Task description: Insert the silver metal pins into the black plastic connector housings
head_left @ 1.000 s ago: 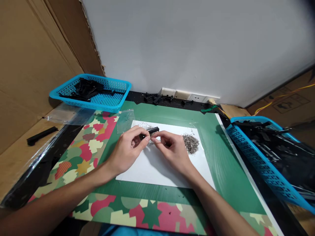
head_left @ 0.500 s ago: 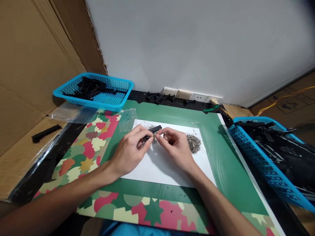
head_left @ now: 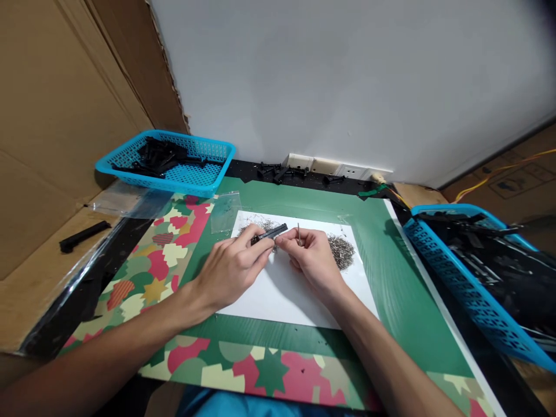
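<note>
left hand (head_left: 234, 263) is closed on part (head_left: 273, 231), and curled right hand (head_left: 310, 255) holds rod (head_left: 299, 233) near pile (head_left: 341, 252) by right edge of sheet (head_left: 282, 298).

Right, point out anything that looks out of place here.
One black part lies alone at left, oddly apart from the heap in the left blue basket; more black pieces lie loose below the wall sockets.

Bare hands (head_left: 237, 260): two
Held long black plastic bar (head_left: 275, 231): one
Thin upright metallic rod (head_left: 299, 230): one
Heaps of small silvery metal pieces (head_left: 341, 253): two
White rectangular paper sheet (head_left: 278, 295): one
Blue perforated plastic baskets (head_left: 174, 185): two
Black pieces (head_left: 163, 153) inside baskets: too overlapped to count
</note>
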A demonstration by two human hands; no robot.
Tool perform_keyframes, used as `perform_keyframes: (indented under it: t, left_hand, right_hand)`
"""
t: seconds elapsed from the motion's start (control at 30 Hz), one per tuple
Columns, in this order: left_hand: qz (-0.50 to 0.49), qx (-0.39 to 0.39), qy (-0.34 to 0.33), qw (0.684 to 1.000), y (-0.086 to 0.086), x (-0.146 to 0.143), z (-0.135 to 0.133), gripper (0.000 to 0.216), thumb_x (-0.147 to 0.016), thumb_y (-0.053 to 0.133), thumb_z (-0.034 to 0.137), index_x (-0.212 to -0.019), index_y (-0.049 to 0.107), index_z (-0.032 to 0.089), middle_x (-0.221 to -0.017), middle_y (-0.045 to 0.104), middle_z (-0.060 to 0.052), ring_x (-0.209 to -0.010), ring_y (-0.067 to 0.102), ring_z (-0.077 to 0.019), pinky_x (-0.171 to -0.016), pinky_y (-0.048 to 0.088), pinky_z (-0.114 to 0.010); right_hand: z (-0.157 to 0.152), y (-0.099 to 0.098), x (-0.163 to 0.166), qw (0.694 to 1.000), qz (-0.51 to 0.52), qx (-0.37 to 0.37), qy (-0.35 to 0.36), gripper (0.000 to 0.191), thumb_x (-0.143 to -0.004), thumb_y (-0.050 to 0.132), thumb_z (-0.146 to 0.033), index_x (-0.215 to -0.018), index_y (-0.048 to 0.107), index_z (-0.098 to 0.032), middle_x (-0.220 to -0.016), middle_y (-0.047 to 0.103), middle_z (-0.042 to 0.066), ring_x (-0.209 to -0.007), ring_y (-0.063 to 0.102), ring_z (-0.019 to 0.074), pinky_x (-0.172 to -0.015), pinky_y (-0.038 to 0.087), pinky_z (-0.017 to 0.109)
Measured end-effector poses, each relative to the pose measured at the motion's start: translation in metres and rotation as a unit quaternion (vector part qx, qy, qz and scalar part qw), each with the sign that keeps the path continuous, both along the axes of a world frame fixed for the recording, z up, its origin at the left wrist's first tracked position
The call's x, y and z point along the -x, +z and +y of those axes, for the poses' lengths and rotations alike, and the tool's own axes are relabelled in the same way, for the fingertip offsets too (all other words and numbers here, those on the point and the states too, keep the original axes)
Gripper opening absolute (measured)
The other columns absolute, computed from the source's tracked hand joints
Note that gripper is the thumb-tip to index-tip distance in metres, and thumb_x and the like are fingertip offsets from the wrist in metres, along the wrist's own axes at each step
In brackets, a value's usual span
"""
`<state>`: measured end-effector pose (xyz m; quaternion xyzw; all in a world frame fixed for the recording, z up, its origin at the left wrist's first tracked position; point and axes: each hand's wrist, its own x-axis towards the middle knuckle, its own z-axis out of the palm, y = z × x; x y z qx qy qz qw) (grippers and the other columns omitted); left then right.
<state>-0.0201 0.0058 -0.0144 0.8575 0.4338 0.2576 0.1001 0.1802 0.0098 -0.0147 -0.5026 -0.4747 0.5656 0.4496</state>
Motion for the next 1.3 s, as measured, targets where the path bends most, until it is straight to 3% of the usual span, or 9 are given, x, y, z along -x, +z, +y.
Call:
perform_keyframes:
  t: [0.17, 0.27, 0.33, 0.43, 0.53, 0.63, 0.93, 1.07, 1.3]
  left_hand:
    - [-0.116, 0.087, 0.021, 0.989, 0.006, -0.002, 0.002, 0.016, -0.106, 0.052, 0.027, -0.106, 0.068, 0.023, -0.105, 0.065, -0.002, -0.068, 0.057, -0.0121, -0.068, 0.045, -0.028]
    - [-0.201, 0.127, 0.034, 0.971, 0.011, -0.002, 0.005, 0.017, -0.106, 0.056, 0.031, -0.098, 0.067, 0.022, -0.096, 0.063, -0.001, -0.072, 0.054, -0.0131, -0.067, 0.043, -0.028]
    - [-0.243, 0.153, 0.034, 0.957, 0.012, -0.002, 0.006, 0.019, -0.105, 0.058, 0.034, -0.095, 0.067, 0.021, -0.094, 0.062, -0.001, -0.074, 0.054, -0.0139, -0.066, 0.042, -0.028]
    - [-0.292, 0.206, 0.029, 0.934, 0.012, -0.002, 0.007, 0.020, -0.104, 0.061, 0.038, -0.095, 0.067, 0.021, -0.090, 0.061, 0.000, -0.071, 0.051, -0.0134, -0.064, 0.040, -0.028]
    - [-0.324, 0.258, 0.019, 0.910, 0.014, -0.002, 0.006, 0.019, -0.103, 0.063, 0.039, -0.096, 0.066, 0.021, -0.086, 0.059, 0.001, -0.066, 0.049, -0.0118, -0.061, 0.038, -0.028]
    - [-0.331, 0.272, 0.006, 0.903, 0.016, -0.003, 0.005, 0.020, -0.103, 0.063, 0.039, -0.095, 0.067, 0.021, -0.086, 0.060, 0.001, -0.068, 0.050, -0.0117, -0.063, 0.039, -0.028]
    - [-0.304, 0.271, -0.027, 0.913, 0.015, -0.003, 0.004, 0.024, -0.107, 0.059, 0.040, -0.102, 0.070, 0.020, -0.091, 0.061, -0.001, -0.077, 0.053, -0.0137, -0.069, 0.040, -0.029]
    - [-0.305, 0.270, -0.036, 0.913, 0.016, -0.002, 0.004, 0.034, -0.110, 0.050, 0.044, -0.098, 0.069, 0.018, -0.082, 0.055, 0.001, -0.077, 0.052, -0.0137, -0.069, 0.038, -0.028]
    - [-0.323, 0.299, -0.056, 0.896, 0.016, -0.005, 0.006, 0.027, -0.106, 0.060, 0.042, -0.097, 0.067, 0.018, -0.088, 0.057, 0.001, -0.075, 0.050, -0.0118, -0.066, 0.039, -0.025]
  right_hand:
    - [0.001, 0.006, -0.006, 0.976, -0.176, -0.126, -0.040, 0.023, -0.090, 0.074, -0.039, -0.080, 0.075, -0.018, -0.054, 0.045, -0.006, -0.052, 0.036, 0.0110, -0.051, 0.027, 0.027]
    - [0.003, 0.004, -0.013, 0.933, -0.319, -0.156, -0.054, 0.029, -0.089, 0.075, -0.039, -0.069, 0.071, -0.018, -0.052, 0.048, -0.004, -0.051, 0.038, 0.0114, -0.052, 0.027, 0.028]
    - [0.005, 0.001, -0.016, 0.921, -0.352, -0.163, -0.043, 0.029, -0.088, 0.077, -0.040, -0.069, 0.072, -0.019, -0.052, 0.049, -0.004, -0.051, 0.038, 0.0113, -0.053, 0.028, 0.028]
    - [0.005, 0.001, -0.019, 0.934, -0.305, -0.185, -0.030, 0.018, -0.091, 0.076, -0.037, -0.087, 0.080, -0.020, -0.055, 0.047, -0.005, -0.052, 0.037, 0.0115, -0.054, 0.029, 0.028]
    - [0.000, 0.009, -0.015, 0.957, -0.215, -0.193, -0.005, 0.021, -0.096, 0.072, -0.040, -0.097, 0.082, -0.022, -0.057, 0.046, -0.005, -0.054, 0.036, 0.0117, -0.053, 0.029, 0.028]
    - [-0.005, 0.014, -0.010, 0.968, -0.158, -0.193, 0.019, 0.021, -0.096, 0.075, -0.041, -0.098, 0.083, -0.022, -0.059, 0.047, -0.004, -0.054, 0.036, 0.0114, -0.052, 0.028, 0.028]
    - [-0.006, 0.015, -0.007, 0.975, -0.112, -0.191, 0.026, 0.014, -0.094, 0.076, -0.033, -0.093, 0.078, -0.019, -0.061, 0.042, -0.006, -0.055, 0.036, 0.0102, -0.052, 0.027, 0.026]
    - [-0.009, 0.020, -0.009, 0.974, -0.112, -0.191, 0.044, 0.011, -0.092, 0.074, -0.028, -0.089, 0.076, -0.018, -0.057, 0.040, -0.008, -0.052, 0.035, 0.0090, -0.051, 0.028, 0.025]
    - [-0.009, 0.020, -0.007, 0.967, -0.137, -0.211, 0.034, 0.007, -0.090, 0.073, -0.024, -0.086, 0.075, -0.018, -0.055, 0.042, -0.008, -0.050, 0.036, 0.0083, -0.050, 0.030, 0.023]
